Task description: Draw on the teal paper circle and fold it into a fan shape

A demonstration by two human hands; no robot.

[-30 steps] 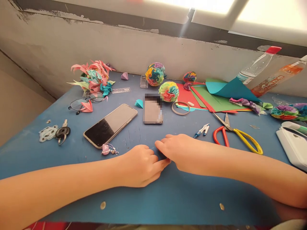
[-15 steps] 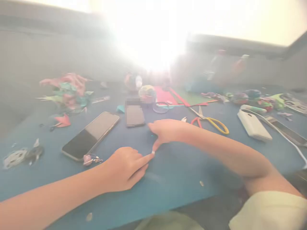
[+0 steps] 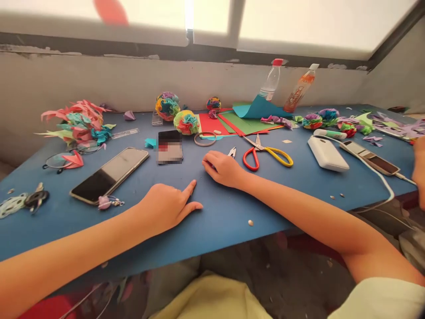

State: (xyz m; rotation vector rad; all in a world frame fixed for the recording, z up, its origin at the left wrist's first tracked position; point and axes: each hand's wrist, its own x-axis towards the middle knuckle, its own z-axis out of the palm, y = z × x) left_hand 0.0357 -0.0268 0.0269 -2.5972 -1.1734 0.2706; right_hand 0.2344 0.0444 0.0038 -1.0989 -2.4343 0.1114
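My left hand (image 3: 169, 206) rests on the blue table (image 3: 219, 235), thumb and index finger stretched apart with nothing between them, the other fingers folded under. To its right, my right hand (image 3: 224, 169) lies with fingers curled in; whatever they may hold is hidden. Just behind my right hand is a small metal clipper-like tool (image 3: 232, 152). Open scissors (image 3: 262, 148) with one red and one yellow handle lie to its right. A dark phone (image 3: 109, 175) with a pink charm (image 3: 104, 202) is beside my left forearm. A partly blurred card-like object (image 3: 170, 148) lies beyond my hands.
Crumpled paper strips (image 3: 79, 119) are heaped at the back left. Paper balls (image 3: 186, 122), coloured sheets (image 3: 239, 126) and two bottles (image 3: 300, 88) stand or lie behind. A white power bank (image 3: 328, 153) and cabled phone (image 3: 372, 157) are right. Another person's hand (image 3: 420, 170) shows at the edge.
My hands have come apart: before, the left fingertips met the right thumb over a small white bit. The right fingers have curled in. The view has sharpened and shifted.
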